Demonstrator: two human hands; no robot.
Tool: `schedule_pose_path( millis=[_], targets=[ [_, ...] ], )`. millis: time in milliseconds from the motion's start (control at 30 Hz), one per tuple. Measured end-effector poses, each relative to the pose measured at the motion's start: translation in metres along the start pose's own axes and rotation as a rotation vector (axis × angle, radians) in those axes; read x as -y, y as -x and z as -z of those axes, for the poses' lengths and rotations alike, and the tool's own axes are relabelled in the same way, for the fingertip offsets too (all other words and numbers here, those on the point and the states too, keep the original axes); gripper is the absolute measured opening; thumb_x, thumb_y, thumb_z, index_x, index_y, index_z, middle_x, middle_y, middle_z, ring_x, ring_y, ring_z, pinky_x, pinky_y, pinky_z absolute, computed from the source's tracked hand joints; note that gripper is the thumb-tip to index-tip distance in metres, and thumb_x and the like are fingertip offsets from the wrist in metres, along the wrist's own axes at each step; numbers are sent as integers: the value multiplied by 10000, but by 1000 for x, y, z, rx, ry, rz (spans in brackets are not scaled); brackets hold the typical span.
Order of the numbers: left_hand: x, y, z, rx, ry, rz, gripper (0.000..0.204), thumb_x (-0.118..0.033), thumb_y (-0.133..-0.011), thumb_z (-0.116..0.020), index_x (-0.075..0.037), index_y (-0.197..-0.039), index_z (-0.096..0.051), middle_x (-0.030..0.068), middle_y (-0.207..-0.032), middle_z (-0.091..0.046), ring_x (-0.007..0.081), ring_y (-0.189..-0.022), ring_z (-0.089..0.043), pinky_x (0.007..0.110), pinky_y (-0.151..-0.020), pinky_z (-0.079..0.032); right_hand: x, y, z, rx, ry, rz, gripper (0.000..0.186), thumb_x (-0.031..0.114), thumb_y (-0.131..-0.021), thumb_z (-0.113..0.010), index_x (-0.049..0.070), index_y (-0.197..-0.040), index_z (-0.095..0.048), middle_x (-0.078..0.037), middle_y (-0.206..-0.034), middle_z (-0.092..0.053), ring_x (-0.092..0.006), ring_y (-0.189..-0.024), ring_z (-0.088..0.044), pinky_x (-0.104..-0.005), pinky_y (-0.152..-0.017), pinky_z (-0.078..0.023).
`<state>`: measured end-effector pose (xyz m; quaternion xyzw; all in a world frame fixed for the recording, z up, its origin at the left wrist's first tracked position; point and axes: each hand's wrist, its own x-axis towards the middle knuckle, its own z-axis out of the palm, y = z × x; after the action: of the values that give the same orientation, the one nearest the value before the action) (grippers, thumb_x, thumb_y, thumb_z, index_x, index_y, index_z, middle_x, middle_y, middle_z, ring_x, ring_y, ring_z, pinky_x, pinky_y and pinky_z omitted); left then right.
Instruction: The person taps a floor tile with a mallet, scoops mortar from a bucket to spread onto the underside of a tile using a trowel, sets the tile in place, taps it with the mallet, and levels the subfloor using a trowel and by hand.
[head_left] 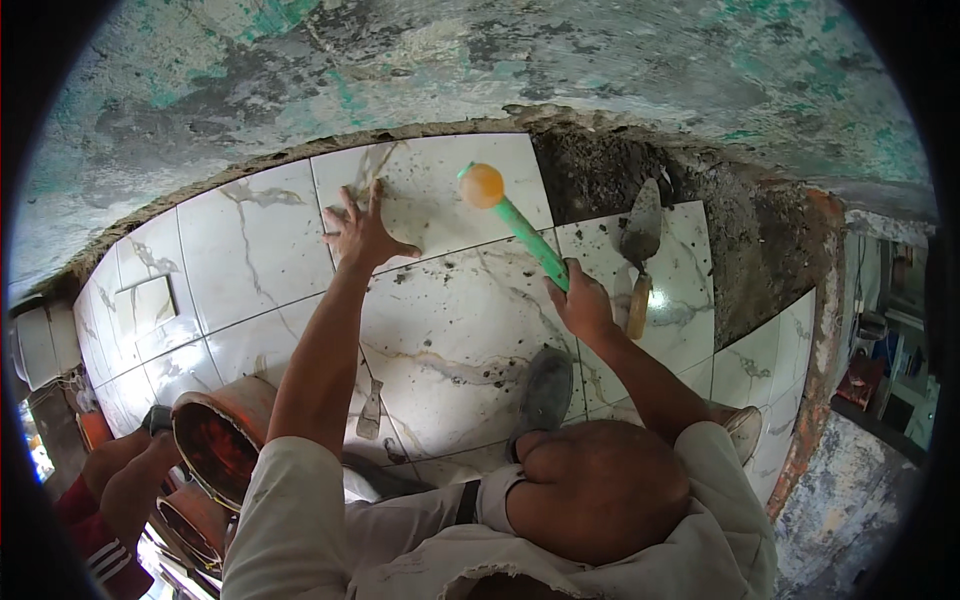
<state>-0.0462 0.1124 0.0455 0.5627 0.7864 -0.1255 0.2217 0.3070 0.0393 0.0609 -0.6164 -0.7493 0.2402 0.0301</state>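
Note:
My left hand point(363, 235) lies with fingers spread on a white marbled floor tile point(440, 222) beside the wall. In my right hand point(585, 303) is the green handle of a rubber mallet point(483, 186) with a rounded orange head. The mallet head is over the same tile; whether it touches the surface I cannot tell. To the right of my right hand a pointing trowel point(641, 230) with a wooden handle rests on another tile, its blade toward the wall. Crumbs of mortar are scattered over the tiles near both hands.
A rough, peeling wall point(420, 70) curves along the far side. Bare dark mortar bed point(770, 250) shows at the right. A small scraper point(370, 412) lies near my left knee. Buckets point(225, 430) stand at the left, beside another person's legs point(120, 480). A loose tile piece point(145, 305) lies far left.

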Motion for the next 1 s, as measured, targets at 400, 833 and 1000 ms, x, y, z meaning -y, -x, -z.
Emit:
schedule_pose_path(
  millis=[400,833,1000],
  targets=[
    [15,24,-67,-277,184,-223,1106,-685,-615,-731,-324,-1512,-194,170,-1585,-22,374,-1458,20,680,-1080,-20,25,-1,-5,-92,-364,12,299,219,-882,-598,-17,-1035,-498,-255,-739,-616,-459,-717,-613,-503,-608,-474],
    [21,33,-54,-264,311,-197,1133,-667,-546,-766,-333,-1495,-246,140,-1585,-50,360,-1458,-18,678,-1092,7,64,-18,-27,-3,-404,180,256,223,-903,-589,-16,-969,-526,-171,-695,-605,-327,-599,-635,-407,-543,-480],
    [19,33,-49,-237,295,-179,1132,-646,-542,-780,-331,-1493,-253,145,-1583,-49,363,-1458,-13,684,-1087,2,66,-35,-40,31,-225,130,251,217,-907,-593,-13,-954,-505,-181,-736,-593,-357,-639,-603,-421,-593,-471]
  ],
)
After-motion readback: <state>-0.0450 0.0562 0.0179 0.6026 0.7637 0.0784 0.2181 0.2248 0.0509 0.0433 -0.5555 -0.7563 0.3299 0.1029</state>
